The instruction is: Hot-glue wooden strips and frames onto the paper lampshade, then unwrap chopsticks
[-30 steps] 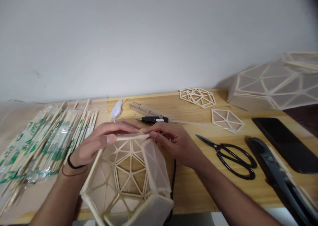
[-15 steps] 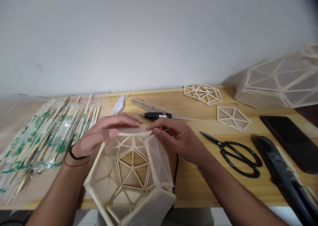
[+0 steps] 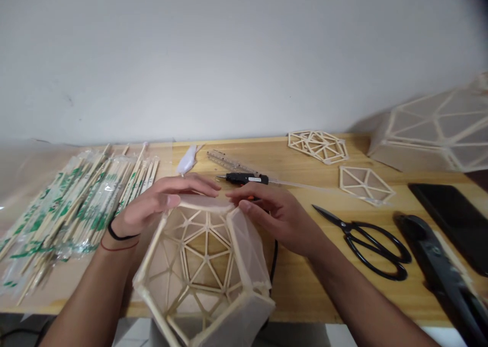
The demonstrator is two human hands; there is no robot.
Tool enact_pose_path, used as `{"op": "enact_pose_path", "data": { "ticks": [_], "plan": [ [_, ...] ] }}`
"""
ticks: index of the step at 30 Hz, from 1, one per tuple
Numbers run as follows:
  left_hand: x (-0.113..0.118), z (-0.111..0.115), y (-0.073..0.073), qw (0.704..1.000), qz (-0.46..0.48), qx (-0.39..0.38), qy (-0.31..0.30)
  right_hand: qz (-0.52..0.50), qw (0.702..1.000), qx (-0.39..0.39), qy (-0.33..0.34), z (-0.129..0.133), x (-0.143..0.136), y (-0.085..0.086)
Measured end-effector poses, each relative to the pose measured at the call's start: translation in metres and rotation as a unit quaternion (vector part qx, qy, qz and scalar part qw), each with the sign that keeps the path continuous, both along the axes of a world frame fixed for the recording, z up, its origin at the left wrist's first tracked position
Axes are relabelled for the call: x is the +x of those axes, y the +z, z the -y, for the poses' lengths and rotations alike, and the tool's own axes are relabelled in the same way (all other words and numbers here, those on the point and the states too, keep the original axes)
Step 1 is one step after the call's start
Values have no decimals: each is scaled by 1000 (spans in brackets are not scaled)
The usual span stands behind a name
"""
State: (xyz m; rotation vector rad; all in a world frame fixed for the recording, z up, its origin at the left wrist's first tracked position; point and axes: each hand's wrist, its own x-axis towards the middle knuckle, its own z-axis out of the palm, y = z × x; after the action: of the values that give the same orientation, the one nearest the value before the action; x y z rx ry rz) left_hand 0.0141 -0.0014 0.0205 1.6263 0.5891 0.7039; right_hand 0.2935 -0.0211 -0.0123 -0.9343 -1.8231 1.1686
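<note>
A faceted frame of pale sticks (image 3: 208, 258), covered on its sides with thin whitish sheet, stands in front of me with its open side facing up. At its far edge, my left hand (image 3: 162, 202) has the thumb on the rim and the fingers reaching over the back of the far panel (image 3: 204, 202). My right hand (image 3: 276, 212) closes thumb and fingers at that panel's right corner, where it meets the right side panel (image 3: 249, 248). The fingertips of both hands are partly hidden. Just behind the hands lies a black glue gun (image 3: 246, 178).
Wrapped chopsticks (image 3: 89, 199) are heaped at left. A white plastic-like piece (image 3: 187, 160) and clear ruler (image 3: 229, 161) lie behind. To the right are stick panels (image 3: 318, 146), black scissors (image 3: 356, 232), a black tool (image 3: 430, 255), a phone (image 3: 452, 220) and a larger covered frame (image 3: 434, 128).
The view has shifted slightly, moving things a little to the right in the picture. More of the far panel's face shows. Both hands stay at the frame's far edge.
</note>
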Motion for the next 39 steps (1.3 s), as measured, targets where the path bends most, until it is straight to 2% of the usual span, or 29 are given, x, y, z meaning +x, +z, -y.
{"op": "enact_pose_path", "data": {
  "ticks": [3, 7, 10, 16, 22, 24, 27, 30, 32, 35, 39],
  "plan": [
    [-3, 0, -2, 1000, 8, 8, -7, -27, 1000, 13, -3, 1, 2, -1],
    [-2, 0, -3, 999, 5, -15, -41, -41, 998, 32, 35, 1, 4, -2],
    [-1, 1, -1, 999, -7, -15, -35, -36, 997, 37, 54, 1, 3, -2],
    [-6, 2, -1, 998, -28, 6, -49, -39, 996, 48, 57, 0, 1, -3],
    [-6, 4, 6, 998, -34, -4, -46, -38, 996, 56, 53, -1, 3, -1],
    [-3, 5, 8, 998, -33, -18, -39, -50, 997, 50, 40, 3, 5, 6],
    [3, 7, 9, 998, -41, -50, -20, -59, 997, 57, 6, 16, 4, 32],
    [7, 11, 9, 995, 13, -104, 0, 94, 988, 122, -24, 26, -5, 63],
    [10, 13, 9, 990, 45, -133, -13, 181, 969, 169, -5, 29, -15, 76],
    [11, 14, 9, 986, 54, -153, -36, 247, 947, 204, 7, 30, -29, 78],
    [9, 14, 7, 980, 56, -186, -32, 279, 934, 220, -29, 35, -35, 74]
  ]
}}
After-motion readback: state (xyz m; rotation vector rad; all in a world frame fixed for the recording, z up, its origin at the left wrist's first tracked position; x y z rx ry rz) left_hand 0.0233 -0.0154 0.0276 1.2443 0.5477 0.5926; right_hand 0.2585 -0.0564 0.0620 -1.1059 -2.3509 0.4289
